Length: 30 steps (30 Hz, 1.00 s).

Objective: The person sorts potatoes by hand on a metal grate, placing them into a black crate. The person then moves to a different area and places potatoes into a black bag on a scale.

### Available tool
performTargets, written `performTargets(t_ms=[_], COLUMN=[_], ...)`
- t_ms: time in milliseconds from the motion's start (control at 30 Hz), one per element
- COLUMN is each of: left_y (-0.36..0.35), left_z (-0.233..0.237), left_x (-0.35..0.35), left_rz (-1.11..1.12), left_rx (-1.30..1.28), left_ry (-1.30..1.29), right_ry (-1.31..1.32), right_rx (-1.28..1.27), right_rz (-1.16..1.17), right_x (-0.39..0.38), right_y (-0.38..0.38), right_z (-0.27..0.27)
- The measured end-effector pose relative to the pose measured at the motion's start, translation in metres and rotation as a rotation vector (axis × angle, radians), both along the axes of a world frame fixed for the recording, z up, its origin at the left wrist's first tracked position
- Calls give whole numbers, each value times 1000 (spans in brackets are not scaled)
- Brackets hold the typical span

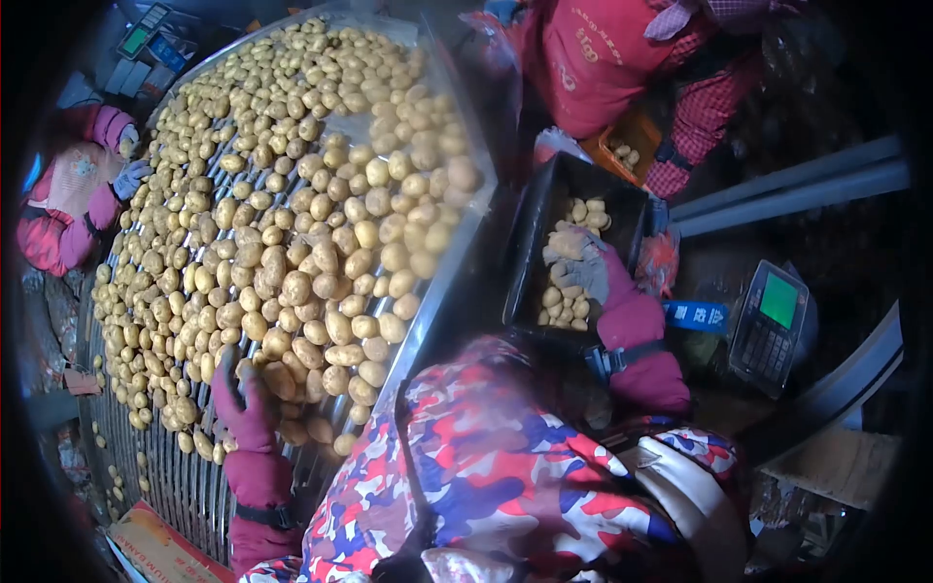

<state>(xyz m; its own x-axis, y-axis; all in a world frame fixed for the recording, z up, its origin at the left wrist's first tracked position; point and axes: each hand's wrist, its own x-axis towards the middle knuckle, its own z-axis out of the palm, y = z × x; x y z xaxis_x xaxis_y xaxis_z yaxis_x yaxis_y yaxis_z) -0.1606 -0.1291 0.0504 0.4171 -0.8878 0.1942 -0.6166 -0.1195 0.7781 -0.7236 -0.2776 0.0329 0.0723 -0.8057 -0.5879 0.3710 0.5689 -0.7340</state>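
Note:
My left hand (pixel 236 384), in a dark glove and a maroon sleeve, rests at the lower part of a broad spread of potatoes (pixel 292 287). Its fingers look apart, touching or close to the potatoes, and none is plainly gripped. Over a black crate (pixel 525 257) on the right is my right hand (pixel 580 262), in a grey glove. Those fingers appear stretched out above smaller potatoes (pixel 564 309) in the crate. The palm side is hidden, so anything under it cannot be seen.
The potatoes lie on a slatted metal table (pixel 185 476) with a raised metal rim (pixel 442 257). One person (pixel 83 189) reaches in from the left; another (pixel 603 58) stands beyond the crate near an orange basket (pixel 637 136). A digital scale (pixel 768 325) stands right.

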Motion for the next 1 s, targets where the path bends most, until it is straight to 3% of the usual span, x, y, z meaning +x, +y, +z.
performTargets(t_ms=[67, 133, 200, 300, 333, 433, 533, 567, 667, 700, 767, 867, 900, 1000], left_y=[-32, -54, -82, -106, -108, -103, -94, -97, -86, -88, -96, -94, -87, -86], left_z=[39, 59, 80, 99, 103, 107, 100, 87, 90, 62, 30, 48, 78, 73], left_x=[-44, -81, -119, -165, -170, -157, -144, -144, -146, -141, -134, -136, -145, -150], left_rz=[-156, -327, -496, -646, -697, -661, -598, -506, -367, -319, -497, -570, -511, -377], left_rx=[0, -97, -205, -339, -317, -30, -99, -270, 94, 133, -91, 41, 203, 478], left_ry=[-134, -350, -460, -565, -639, -483, -322, -255, 120, 381, 145, 103, 430, 1165], right_ry=[-106, -243, -645, -13, -172, -298, -314, -264, 142, 303, 496, 652, 681, 699], right_rx=[-80, -173, -132, -572, -238, -445, -461, -487, -867, -1009, -1016, -1110, -1104, -1175], right_rz=[48, 360, 351, 469, 722, 527, 509, 507, 496, 482, 604, 681, 734, 807], right_x=[24, 36, 69, 189, 194, 224, 244, 247, 256, 257, 250, 242, 239, 229], right_y=[-9, -22, -40, -4, 4, 4, 10, 12, 14, 15, 17, 18, 18, 14], right_z=[6, -42, -80, 50, 95, 60, 46, 42, 40, 44, 58, 70, 71, 75])
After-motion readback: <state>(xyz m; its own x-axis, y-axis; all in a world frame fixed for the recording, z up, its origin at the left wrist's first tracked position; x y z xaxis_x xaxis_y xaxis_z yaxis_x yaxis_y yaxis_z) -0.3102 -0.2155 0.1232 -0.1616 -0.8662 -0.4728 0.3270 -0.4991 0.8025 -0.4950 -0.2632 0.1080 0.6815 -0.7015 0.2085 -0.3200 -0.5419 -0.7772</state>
